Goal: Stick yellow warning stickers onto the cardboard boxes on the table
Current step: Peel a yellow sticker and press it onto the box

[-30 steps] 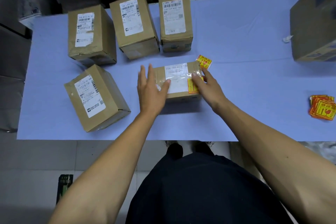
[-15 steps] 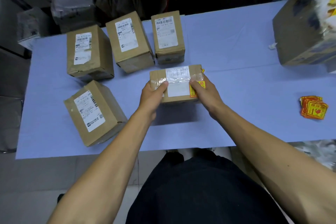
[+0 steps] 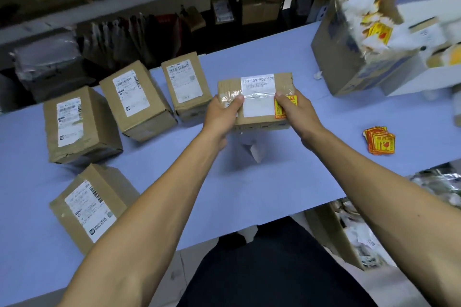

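A pale blue table (image 3: 249, 182) stands before grey shelving (image 3: 149, 0) crammed with parcels. Both hands clasp 1 cardboard box (image 3: 257, 87) above it: left hand (image 3: 222, 112) on its left end, right hand (image 3: 296, 109) on its right, thumb over a yellow sticker (image 3: 287, 104). Left of the grip sit 4 boxes (image 3: 134, 99); to the right lies a sticker stack (image 3: 379, 141).

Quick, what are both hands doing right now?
Left hand: closed on the left end of the box, thumb on top.
Right hand: closed on its right end, thumb by the yellow sticker.
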A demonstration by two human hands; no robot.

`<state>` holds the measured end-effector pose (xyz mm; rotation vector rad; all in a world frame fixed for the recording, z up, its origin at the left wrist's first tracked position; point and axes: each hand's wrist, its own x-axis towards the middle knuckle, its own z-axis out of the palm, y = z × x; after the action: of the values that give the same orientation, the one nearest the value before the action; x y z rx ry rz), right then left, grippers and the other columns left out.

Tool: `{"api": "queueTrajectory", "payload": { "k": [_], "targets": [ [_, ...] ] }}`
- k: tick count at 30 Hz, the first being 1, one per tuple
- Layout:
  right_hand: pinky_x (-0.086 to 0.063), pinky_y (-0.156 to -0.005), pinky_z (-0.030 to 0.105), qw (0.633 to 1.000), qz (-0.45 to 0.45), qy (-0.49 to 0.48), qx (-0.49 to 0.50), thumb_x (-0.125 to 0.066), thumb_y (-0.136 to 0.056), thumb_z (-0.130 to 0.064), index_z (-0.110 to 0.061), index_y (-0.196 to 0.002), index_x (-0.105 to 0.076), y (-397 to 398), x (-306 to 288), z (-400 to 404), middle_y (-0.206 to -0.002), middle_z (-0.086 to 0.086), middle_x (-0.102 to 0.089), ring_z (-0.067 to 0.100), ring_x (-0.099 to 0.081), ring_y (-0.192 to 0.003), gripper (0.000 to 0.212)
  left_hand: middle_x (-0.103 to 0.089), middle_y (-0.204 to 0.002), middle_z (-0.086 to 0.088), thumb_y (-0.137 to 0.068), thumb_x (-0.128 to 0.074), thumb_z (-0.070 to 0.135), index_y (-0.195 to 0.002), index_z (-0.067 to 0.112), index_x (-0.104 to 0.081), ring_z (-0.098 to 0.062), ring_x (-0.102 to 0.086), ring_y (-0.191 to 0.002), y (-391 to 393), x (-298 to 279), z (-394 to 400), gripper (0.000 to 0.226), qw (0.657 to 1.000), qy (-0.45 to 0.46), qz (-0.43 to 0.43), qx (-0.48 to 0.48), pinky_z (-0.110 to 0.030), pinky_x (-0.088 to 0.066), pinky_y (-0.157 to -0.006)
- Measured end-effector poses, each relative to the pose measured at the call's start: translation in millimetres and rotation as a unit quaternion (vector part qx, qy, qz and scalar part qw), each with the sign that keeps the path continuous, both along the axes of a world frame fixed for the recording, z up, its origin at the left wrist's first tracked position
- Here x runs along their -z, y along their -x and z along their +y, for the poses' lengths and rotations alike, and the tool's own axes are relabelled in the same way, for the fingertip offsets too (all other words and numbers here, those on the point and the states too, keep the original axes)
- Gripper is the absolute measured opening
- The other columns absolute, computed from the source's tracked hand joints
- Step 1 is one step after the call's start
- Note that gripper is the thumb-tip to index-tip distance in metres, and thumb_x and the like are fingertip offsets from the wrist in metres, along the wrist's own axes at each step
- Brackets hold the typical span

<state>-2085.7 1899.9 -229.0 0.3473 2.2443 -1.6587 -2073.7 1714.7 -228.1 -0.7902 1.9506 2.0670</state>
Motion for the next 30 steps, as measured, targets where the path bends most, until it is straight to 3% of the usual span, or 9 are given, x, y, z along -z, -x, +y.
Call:
{"api": "queueTrajectory", "payload": {
  "k": [2, 6, 9, 13, 19, 26, 30],
  "targets": [
    [-0.050, -0.102, 0.040, 1.000, -0.004, -0.003, -0.001, -0.052, -0.094, -0.049, -0.036, -0.131, -0.058, 20, 3, 10, -0.122, -0.009, -0.068, 0.013, -0.064, -0.111, 0.039, -0.071, -0.112, 0.000, -0.094, -0.066, 0.029, -0.124, 0.016, -0.060, -0.016, -0.067, -0.093, 24, 3, 8, 0.033, 1.000, 0.014, -0.016, 0.016, -0.036, -0.060, -0.073],
    [-0.049, -0.103, 0.040, 1.000, -0.022, -0.004, -0.012, -0.051, -0.094, -0.053, -0.037, -0.133, -0.056, 65, 15, 26, -0.121, -0.010, -0.068, 0.012, -0.064, -0.111, 0.042, -0.071, -0.113, 0.002, -0.093, -0.067, 0.034, -0.119, 0.021, -0.062, -0.017, -0.068, -0.100, 71, 13, 21, 0.029, 0.998, 0.039, -0.037, 0.030, -0.035, -0.057, -0.083],
    [-0.048, -0.105, 0.042, 0.999, -0.038, -0.009, -0.019, -0.050, -0.093, -0.054, -0.037, -0.134, -0.055, 97, 29, 36, -0.122, -0.010, -0.068, 0.014, -0.063, -0.113, 0.044, -0.071, -0.101, 0.011, -0.093, -0.066, 0.033, -0.106, 0.029, -0.063, -0.009, -0.067, -0.089, 102, 23, 30, 0.014, 0.997, 0.046, -0.047, 0.032, -0.025, -0.051, -0.065],
    [-0.048, -0.104, 0.040, 0.998, -0.062, -0.010, -0.022, -0.051, -0.091, -0.054, -0.037, -0.131, -0.057, 131, 47, 44, -0.120, -0.011, -0.068, 0.014, -0.064, -0.112, 0.044, -0.070, -0.094, 0.013, -0.094, -0.065, 0.035, -0.097, 0.031, -0.061, -0.007, -0.064, -0.084, 133, 39, 40, 0.006, 0.995, 0.054, -0.073, 0.027, -0.024, -0.046, -0.061],
    [-0.048, -0.099, 0.035, 0.995, -0.087, -0.018, -0.033, -0.051, -0.092, -0.053, -0.042, -0.120, -0.057, 170, 67, 43, -0.113, -0.015, -0.068, 0.011, -0.063, -0.109, 0.031, -0.069, -0.110, 0.007, -0.095, -0.064, 0.037, -0.124, 0.023, -0.058, -0.007, -0.063, -0.090, 166, 56, 43, 0.033, 0.992, 0.063, -0.106, 0.015, -0.023, -0.046, -0.063],
    [-0.044, -0.077, 0.022, 0.997, -0.064, -0.043, -0.022, -0.049, -0.090, -0.054, -0.047, -0.113, -0.055, 195, 71, 37, -0.098, -0.027, -0.063, -0.005, -0.059, -0.096, 0.025, -0.067, -0.115, 0.007, -0.094, -0.064, 0.041, -0.129, 0.021, -0.056, -0.008, -0.063, -0.099, 188, 68, 38, 0.041, 0.991, 0.090, -0.096, 0.020, -0.022, -0.049, -0.072],
    [-0.043, -0.073, 0.019, 0.996, -0.069, -0.058, -0.018, -0.050, -0.088, -0.056, -0.047, -0.117, -0.055, 196, 71, 37, -0.098, -0.029, -0.062, 0.002, -0.061, -0.104, 0.030, -0.067, -0.121, 0.004, -0.091, -0.065, 0.045, -0.131, 0.020, -0.056, -0.015, -0.063, -0.107, 187, 70, 36, 0.047, 0.990, 0.094, -0.105, 0.023, -0.024, -0.048, -0.076]
  ]
}}
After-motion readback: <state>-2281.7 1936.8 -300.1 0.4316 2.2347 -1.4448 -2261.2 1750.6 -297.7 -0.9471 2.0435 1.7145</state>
